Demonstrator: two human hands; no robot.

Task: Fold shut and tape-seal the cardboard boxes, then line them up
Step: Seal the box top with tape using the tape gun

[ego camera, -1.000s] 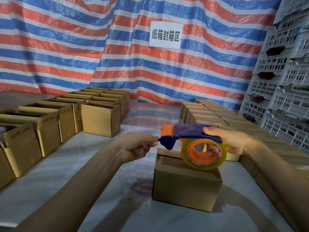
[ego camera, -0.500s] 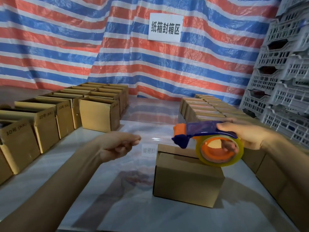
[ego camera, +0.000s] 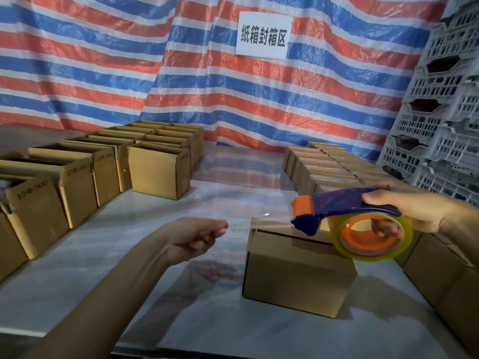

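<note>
A small cardboard box (ego camera: pixel 298 273) stands on the table with its flaps folded shut. My right hand (ego camera: pixel 409 211) grips the blue and orange tape dispenser (ego camera: pixel 344 203), which carries a roll of clear tape (ego camera: pixel 373 239), just above the box's top right. My left hand (ego camera: pixel 194 237) is to the left of the box, its fingertips pinching the free end of the tape. A thin clear strip (ego camera: pixel 261 224) runs from those fingertips to the dispenser's mouth, over the box's far left corner.
Open boxes (ego camera: pixel 155 169) stand in rows on the left of the glossy table (ego camera: pixel 129 268). Closed boxes (ego camera: pixel 334 169) line the right side, running toward me. White plastic crates (ego camera: pixel 440 130) are stacked at far right. A striped tarp with a sign (ego camera: pixel 263 35) hangs behind.
My left hand has drawn away to the left from the dispenser's mouth, pulling a strip of tape out. My right hand has carried the dispenser to the right.
</note>
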